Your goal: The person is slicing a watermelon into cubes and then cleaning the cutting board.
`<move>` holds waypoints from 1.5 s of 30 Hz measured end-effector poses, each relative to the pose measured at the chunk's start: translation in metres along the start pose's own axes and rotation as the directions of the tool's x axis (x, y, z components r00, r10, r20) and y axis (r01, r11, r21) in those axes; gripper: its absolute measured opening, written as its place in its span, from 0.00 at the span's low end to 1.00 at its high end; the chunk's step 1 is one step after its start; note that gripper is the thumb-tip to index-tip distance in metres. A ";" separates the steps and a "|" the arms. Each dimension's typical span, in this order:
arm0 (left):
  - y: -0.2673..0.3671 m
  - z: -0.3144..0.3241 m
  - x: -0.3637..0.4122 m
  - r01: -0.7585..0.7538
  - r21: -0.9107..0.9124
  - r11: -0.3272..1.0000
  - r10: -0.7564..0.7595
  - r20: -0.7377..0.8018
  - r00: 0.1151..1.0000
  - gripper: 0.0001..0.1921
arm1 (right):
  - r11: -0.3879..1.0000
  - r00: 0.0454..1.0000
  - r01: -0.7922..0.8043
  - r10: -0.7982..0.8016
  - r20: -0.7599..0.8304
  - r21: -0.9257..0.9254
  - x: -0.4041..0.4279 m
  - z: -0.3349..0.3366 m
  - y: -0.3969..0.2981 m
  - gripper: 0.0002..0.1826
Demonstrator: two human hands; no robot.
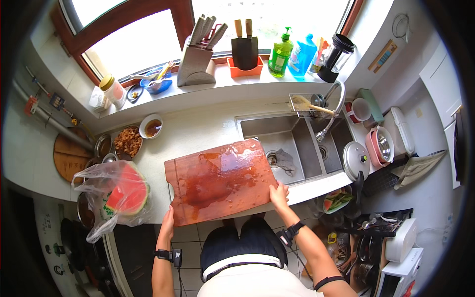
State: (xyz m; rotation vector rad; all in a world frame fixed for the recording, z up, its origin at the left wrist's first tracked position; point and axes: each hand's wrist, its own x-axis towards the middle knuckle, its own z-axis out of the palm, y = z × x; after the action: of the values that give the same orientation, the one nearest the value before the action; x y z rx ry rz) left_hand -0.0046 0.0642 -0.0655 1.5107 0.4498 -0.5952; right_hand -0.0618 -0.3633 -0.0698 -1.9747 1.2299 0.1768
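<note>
A reddish-brown wooden cutting board (219,178), wet with pinkish juice, is held between my hands over the counter's front edge. My left hand (167,222) grips its near left corner. My right hand (279,195) grips its right edge close to the sink. The board's far right corner overlaps the rim of the double stainless-steel sink (267,126). A grey cloth (285,161) lies in the larger basin beside the drain. Left of the board sits a cut piece of watermelon (128,191) in a clear plastic bag (98,178).
A bowl of brown chopped food (128,141) and a white bowl of dark liquid (152,127) stand at the back left. The faucet (339,100) arches over the sink. A pot lid (356,159) rests right of it. Watermelon rinds fill a container (337,200) below. A knife block (196,67) stands on the windowsill.
</note>
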 end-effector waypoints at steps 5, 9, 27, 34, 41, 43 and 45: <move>0.053 0.083 -0.002 0.077 -0.338 0.938 0.010 0.249 0.968 0.29 | 0.995 0.992 -0.092 0.094 0.084 -0.025 0.080 -0.030 0.013 0.28; 0.072 0.127 0.001 0.047 -0.364 0.930 0.047 0.245 0.968 0.24 | 0.989 0.991 -0.123 0.127 0.048 -0.083 0.113 -0.033 0.012 0.29; 0.069 0.358 -0.003 -0.120 -0.427 0.896 0.127 -0.012 0.992 0.20 | 0.646 0.730 0.682 -0.580 -0.361 0.342 0.387 -0.242 0.009 0.20; 0.065 0.371 -0.005 -0.170 -0.275 0.946 0.161 -0.056 0.985 0.18 | 0.678 0.721 0.679 -0.547 -0.424 0.280 0.375 -0.214 0.007 0.07; 0.051 0.390 -0.003 -0.146 -0.264 0.953 0.133 -0.068 0.989 0.19 | 0.667 0.731 0.668 -0.504 -0.460 0.330 0.375 -0.207 0.031 0.11; 0.044 0.391 -0.003 -0.157 -0.208 0.965 0.147 -0.059 0.987 0.19 | 0.617 0.829 0.553 -0.338 -0.446 0.560 0.356 -0.193 0.037 0.15; 0.035 0.384 -0.007 -0.158 -0.228 0.961 0.139 -0.096 0.986 0.20 | 0.462 0.989 0.146 -0.088 -0.119 0.875 0.294 -0.163 0.030 0.13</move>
State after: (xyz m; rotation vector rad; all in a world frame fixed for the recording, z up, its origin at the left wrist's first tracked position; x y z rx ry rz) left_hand -0.0218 -0.3188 -0.0238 1.3304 0.4466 -0.3518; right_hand 0.0226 -0.6859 -0.1192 -1.0973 0.8988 -0.5257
